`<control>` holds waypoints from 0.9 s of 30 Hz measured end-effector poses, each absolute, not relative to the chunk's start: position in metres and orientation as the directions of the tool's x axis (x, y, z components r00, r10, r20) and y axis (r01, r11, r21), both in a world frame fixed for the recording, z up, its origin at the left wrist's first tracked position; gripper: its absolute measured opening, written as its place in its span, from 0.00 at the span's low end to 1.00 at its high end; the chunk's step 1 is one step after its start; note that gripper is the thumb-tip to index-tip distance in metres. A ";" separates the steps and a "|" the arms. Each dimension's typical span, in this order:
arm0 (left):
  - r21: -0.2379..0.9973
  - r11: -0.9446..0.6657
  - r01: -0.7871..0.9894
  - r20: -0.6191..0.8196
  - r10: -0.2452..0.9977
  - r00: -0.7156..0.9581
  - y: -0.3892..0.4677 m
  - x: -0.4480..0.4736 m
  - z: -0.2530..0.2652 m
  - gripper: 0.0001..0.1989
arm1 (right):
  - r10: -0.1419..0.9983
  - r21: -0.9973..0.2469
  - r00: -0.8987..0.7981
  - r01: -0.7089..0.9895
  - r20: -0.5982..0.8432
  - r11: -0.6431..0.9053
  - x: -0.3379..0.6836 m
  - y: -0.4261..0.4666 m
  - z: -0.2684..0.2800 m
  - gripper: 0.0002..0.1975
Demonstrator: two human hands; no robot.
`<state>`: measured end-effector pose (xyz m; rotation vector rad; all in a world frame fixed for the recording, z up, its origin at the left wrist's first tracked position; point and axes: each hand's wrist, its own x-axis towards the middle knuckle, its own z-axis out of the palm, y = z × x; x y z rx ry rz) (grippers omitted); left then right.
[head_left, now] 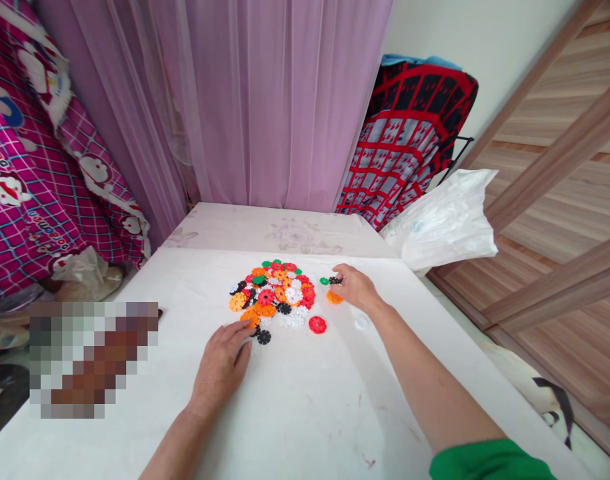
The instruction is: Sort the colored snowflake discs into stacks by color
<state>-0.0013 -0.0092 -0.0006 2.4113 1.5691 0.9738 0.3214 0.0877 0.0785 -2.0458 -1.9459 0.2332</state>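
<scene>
A heap of notched plastic discs (266, 297) in orange, red, white, black and green lies on the white-covered table. At its near left edge, my left hand (223, 353) rests with fingers stretched out and thumb apart, fingertips at an orange disc (249, 318). One black disc (263, 337) lies just right of those fingertips. To the right of the heap, my right hand (355, 287) has its fingers bent down on a black disc (335, 281); the thumb is hidden. Beside that hand are a small green disc (324, 281) and an orange disc (334, 298).
A red disc (317, 325) and a pale disc (361, 323) lie apart from the heap. The white table covering (305, 413) has small reddish marks. A white plastic bag (447, 220) stands at the far right corner. Purple curtains (285, 100) hang behind. The left edge has a pixelated patch.
</scene>
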 end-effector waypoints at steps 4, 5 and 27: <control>0.398 -0.467 0.790 0.453 0.848 0.273 -0.009 -0.002 -0.001 0.15 | 0.974 -0.248 0.209 0.951 0.087 -0.182 0.361 0.103 0.075 0.20; 0.395 -0.465 0.792 0.451 0.849 0.274 -0.009 -0.003 0.000 0.15 | 0.971 -0.233 0.228 0.951 0.076 -0.205 0.368 0.106 0.072 0.20; 0.396 -0.450 0.801 0.425 0.862 0.275 -0.010 -0.002 0.001 0.15 | 0.985 -0.226 0.163 0.959 -0.058 -0.172 0.371 0.123 0.049 0.21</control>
